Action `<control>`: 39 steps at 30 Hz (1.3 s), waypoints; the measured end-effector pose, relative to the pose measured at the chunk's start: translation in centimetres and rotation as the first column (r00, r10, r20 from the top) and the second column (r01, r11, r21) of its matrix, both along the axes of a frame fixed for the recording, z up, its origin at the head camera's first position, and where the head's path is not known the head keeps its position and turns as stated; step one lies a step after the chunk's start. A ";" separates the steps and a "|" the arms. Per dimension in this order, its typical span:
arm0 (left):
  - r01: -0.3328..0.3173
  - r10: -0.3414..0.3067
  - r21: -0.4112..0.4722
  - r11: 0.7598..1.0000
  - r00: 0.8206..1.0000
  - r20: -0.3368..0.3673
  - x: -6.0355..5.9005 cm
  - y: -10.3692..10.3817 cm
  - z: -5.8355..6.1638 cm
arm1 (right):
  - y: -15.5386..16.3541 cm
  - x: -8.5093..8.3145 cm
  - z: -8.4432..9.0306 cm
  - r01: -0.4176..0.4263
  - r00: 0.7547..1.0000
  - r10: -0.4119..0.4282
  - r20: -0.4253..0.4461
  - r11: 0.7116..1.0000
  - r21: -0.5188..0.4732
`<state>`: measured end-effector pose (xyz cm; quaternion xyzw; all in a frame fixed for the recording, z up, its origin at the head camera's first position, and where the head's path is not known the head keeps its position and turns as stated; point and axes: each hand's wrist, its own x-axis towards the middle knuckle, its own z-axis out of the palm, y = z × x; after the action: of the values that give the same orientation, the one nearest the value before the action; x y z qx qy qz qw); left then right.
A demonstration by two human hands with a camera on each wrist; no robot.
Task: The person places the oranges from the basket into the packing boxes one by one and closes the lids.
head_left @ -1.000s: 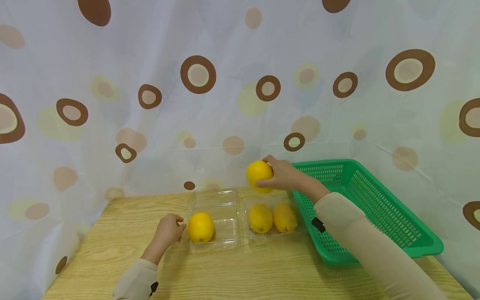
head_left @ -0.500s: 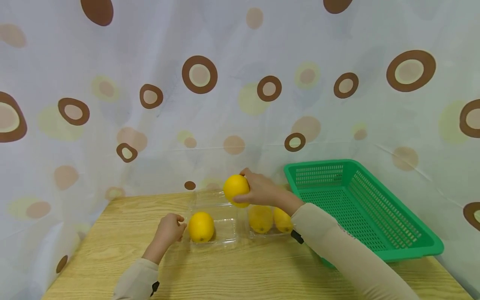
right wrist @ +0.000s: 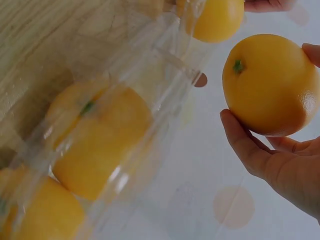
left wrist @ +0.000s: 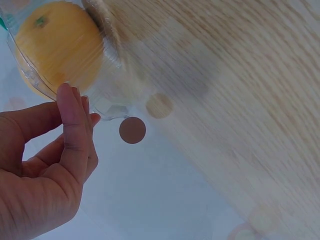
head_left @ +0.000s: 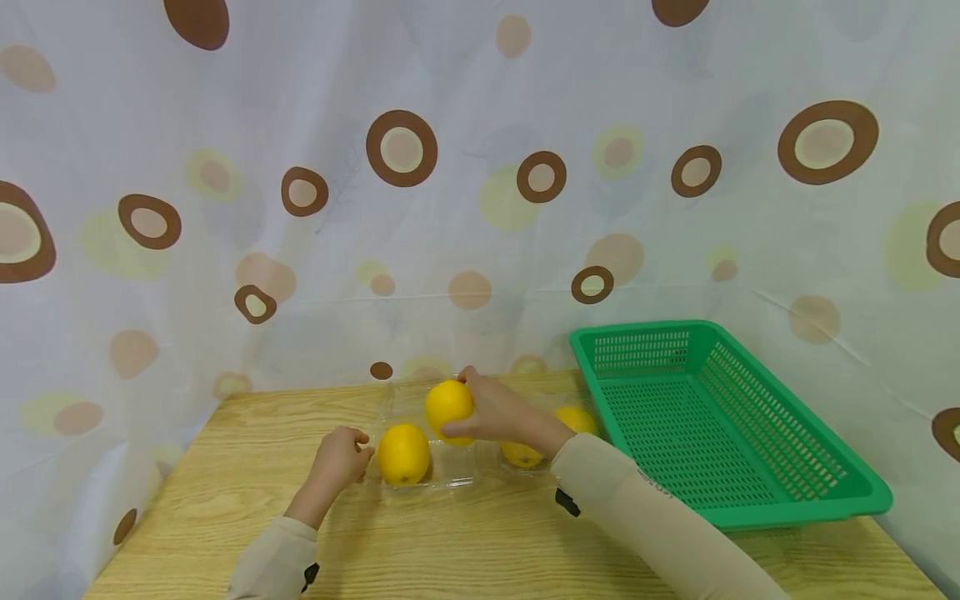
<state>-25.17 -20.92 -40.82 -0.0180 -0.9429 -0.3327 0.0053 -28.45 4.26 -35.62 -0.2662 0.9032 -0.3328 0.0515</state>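
Observation:
My right hand point(head_left: 495, 410) holds an orange point(head_left: 446, 406) between thumb and fingers, above the right half of a clear plastic clamshell box point(head_left: 456, 482). In the right wrist view this orange point(right wrist: 267, 85) shows its green stem spot. Another orange point(head_left: 403, 455) sits in the left half of that box, whose lid stands back. At the box's left side, my left hand point(head_left: 336, 463) pinches the plastic edge with thumb and curled fingers, seen close in the left wrist view beside the orange point(left wrist: 60, 47).
Just right of it, a second clear box holds two oranges point(right wrist: 100, 142), partly hidden by my right arm in the head view. A green slotted basket point(head_left: 675, 442) stands at the right of the wooden table point(head_left: 247, 450). A patterned curtain point(head_left: 450, 208) hangs behind.
My right hand has carried its orange left and down, from above the second box to over the first box. The left hand has stayed in place.

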 end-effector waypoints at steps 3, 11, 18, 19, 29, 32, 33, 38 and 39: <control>-0.001 0.001 -0.001 1.000 1.000 -0.006 0.0 0.0 0.0 | -0.5 0.2 -0.5 -0.015 1.000 0.015 0.001 1.000 -0.006; -0.004 0.004 -0.006 1.000 1.000 -0.009 0.0 -0.1 -0.1 | -1.6 0.4 -1.9 -0.006 1.000 0.007 -0.017 0.996 0.092; -0.001 0.001 -0.002 1.000 1.000 -0.006 0.0 -0.2 -0.1 | -1.9 0.6 -2.8 0.028 0.993 -0.005 -0.121 0.981 0.192; 0.000 0.000 -0.003 1.000 1.000 -0.008 0.0 -0.2 -0.1 | -1.9 0.7 -2.9 0.033 0.991 -0.006 -0.131 0.978 0.205; -0.003 0.003 -0.007 1.000 1.000 -0.018 0.0 -0.2 -0.3 | -2.2 1.0 -3.8 0.054 0.987 -0.011 -0.158 0.961 0.270; -0.002 0.002 -0.012 1.000 1.000 -0.020 0.0 -0.2 -0.2 | -2.4 1.0 -4.0 0.056 0.988 -0.013 -0.155 0.959 0.279; -0.002 0.002 -0.012 1.000 1.000 -0.020 0.0 -0.2 -0.2 | -2.4 1.0 -4.1 0.056 0.988 -0.012 -0.155 0.957 0.283; -0.001 0.000 -0.006 1.000 1.000 -0.016 0.1 -0.2 -0.1 | -2.6 1.1 -4.2 0.057 0.989 -0.011 -0.147 0.949 0.311; -0.001 0.001 -0.004 1.000 1.000 -0.014 0.1 -0.2 -0.1 | -2.6 1.2 -4.2 0.058 0.989 -0.012 -0.145 0.947 0.316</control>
<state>-25.02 -21.09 -40.88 -0.0197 -0.9435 -0.3304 0.0124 -27.29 1.61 -39.82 -0.2610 0.9511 -0.1635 0.0238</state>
